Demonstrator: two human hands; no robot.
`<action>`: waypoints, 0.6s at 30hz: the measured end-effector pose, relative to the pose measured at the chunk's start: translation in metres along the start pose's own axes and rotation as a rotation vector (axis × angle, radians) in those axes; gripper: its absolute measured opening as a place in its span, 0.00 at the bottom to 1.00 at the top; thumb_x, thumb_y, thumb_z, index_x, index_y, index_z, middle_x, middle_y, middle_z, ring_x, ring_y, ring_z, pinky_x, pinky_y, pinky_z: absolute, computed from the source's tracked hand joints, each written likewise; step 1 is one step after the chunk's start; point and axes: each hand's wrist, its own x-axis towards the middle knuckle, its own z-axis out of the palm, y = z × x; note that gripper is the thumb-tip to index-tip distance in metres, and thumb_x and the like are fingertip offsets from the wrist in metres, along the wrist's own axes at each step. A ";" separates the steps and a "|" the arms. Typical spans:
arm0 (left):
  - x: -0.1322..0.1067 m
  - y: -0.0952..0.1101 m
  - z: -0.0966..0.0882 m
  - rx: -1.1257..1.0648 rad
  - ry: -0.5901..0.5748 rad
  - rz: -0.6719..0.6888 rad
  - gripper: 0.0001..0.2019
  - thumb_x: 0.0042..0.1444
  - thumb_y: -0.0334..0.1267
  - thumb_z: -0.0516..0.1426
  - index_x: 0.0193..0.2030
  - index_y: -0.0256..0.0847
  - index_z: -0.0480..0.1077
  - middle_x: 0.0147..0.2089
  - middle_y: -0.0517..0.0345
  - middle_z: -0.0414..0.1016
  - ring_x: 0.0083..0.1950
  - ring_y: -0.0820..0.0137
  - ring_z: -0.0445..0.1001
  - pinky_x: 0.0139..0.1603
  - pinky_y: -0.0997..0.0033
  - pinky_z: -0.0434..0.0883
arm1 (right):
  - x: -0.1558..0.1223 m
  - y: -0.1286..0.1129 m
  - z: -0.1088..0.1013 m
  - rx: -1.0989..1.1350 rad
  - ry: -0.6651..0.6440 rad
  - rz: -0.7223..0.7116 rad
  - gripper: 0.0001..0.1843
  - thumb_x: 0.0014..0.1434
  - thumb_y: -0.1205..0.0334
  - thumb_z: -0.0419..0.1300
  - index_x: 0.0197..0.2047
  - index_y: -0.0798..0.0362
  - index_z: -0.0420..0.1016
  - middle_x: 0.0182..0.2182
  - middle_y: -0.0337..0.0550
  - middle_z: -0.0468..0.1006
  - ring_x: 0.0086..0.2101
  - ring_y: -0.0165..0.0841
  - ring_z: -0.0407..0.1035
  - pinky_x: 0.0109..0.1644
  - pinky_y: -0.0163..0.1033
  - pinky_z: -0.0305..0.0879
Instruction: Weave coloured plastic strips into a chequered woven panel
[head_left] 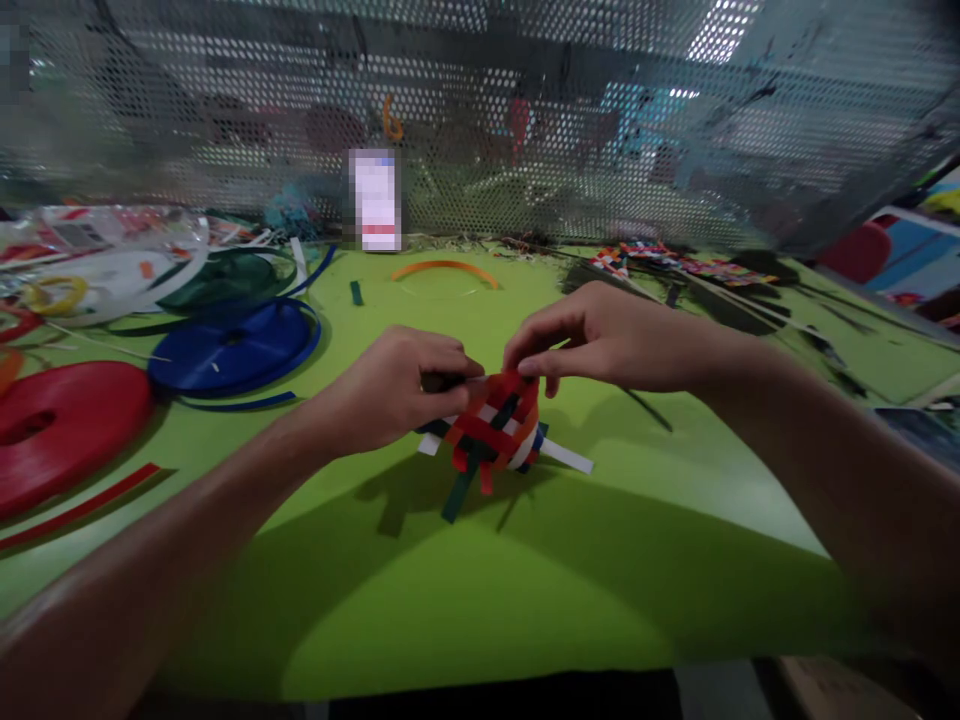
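A small woven piece of ribbon strips [491, 430] in red, orange, white, blue and dark green is held above the green table, with loose strip ends sticking out below and to the sides. On its left edge, my left hand [405, 390] is closed, thumb and fingers pinching the weave. From the upper right, my right hand [581, 340] reaches over it, thumb and fingertips closed on the red strips at the top. The exact grip of the right fingertips is partly hidden.
Rolls of red ribbon [75, 430], blue ribbon [232, 345] and green ribbon [221, 280] lie at the left. A phone [376, 200] leans against the perforated metal panel [465, 130]. An orange strip [446, 266] lies behind my hands. Checkered woven pieces [727, 270] and dark strips lie at back right.
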 end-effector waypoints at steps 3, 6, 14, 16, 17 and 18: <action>0.000 -0.004 -0.002 -0.077 -0.040 -0.109 0.08 0.58 0.34 0.57 0.34 0.36 0.79 0.25 0.62 0.74 0.26 0.76 0.67 0.26 0.77 0.61 | -0.012 0.003 -0.015 0.043 0.003 0.039 0.19 0.62 0.52 0.62 0.52 0.52 0.79 0.41 0.43 0.84 0.30 0.30 0.77 0.36 0.36 0.74; 0.000 -0.009 -0.002 -0.179 -0.121 -0.215 0.11 0.60 0.40 0.57 0.37 0.35 0.79 0.28 0.59 0.78 0.28 0.74 0.70 0.27 0.77 0.63 | -0.025 0.007 -0.024 0.134 -0.018 0.069 0.24 0.62 0.48 0.62 0.57 0.53 0.76 0.46 0.49 0.82 0.31 0.32 0.78 0.37 0.38 0.75; -0.003 -0.009 0.000 -0.273 -0.135 -0.225 0.14 0.62 0.42 0.59 0.47 0.35 0.79 0.36 0.53 0.82 0.31 0.73 0.75 0.30 0.77 0.70 | -0.029 0.021 -0.009 0.160 0.116 -0.038 0.16 0.63 0.53 0.63 0.49 0.54 0.79 0.39 0.46 0.83 0.34 0.33 0.77 0.37 0.38 0.73; -0.003 -0.008 0.000 -0.215 -0.076 -0.163 0.11 0.62 0.40 0.59 0.45 0.37 0.79 0.36 0.54 0.82 0.33 0.72 0.76 0.32 0.76 0.70 | -0.026 0.020 0.002 0.052 0.028 -0.060 0.16 0.62 0.56 0.64 0.51 0.52 0.79 0.39 0.43 0.83 0.37 0.33 0.76 0.41 0.38 0.72; -0.003 -0.007 0.001 -0.153 -0.021 -0.118 0.10 0.63 0.39 0.59 0.44 0.37 0.79 0.36 0.55 0.81 0.33 0.72 0.76 0.33 0.75 0.70 | -0.025 0.018 0.009 0.012 0.021 -0.076 0.15 0.62 0.55 0.64 0.51 0.51 0.79 0.40 0.43 0.83 0.37 0.33 0.76 0.41 0.38 0.71; -0.003 -0.006 0.000 -0.068 0.049 -0.060 0.09 0.63 0.37 0.58 0.43 0.38 0.80 0.36 0.55 0.80 0.34 0.72 0.76 0.34 0.74 0.70 | -0.023 0.016 0.016 -0.023 0.046 -0.101 0.14 0.63 0.55 0.64 0.49 0.51 0.79 0.40 0.43 0.83 0.38 0.34 0.76 0.42 0.38 0.71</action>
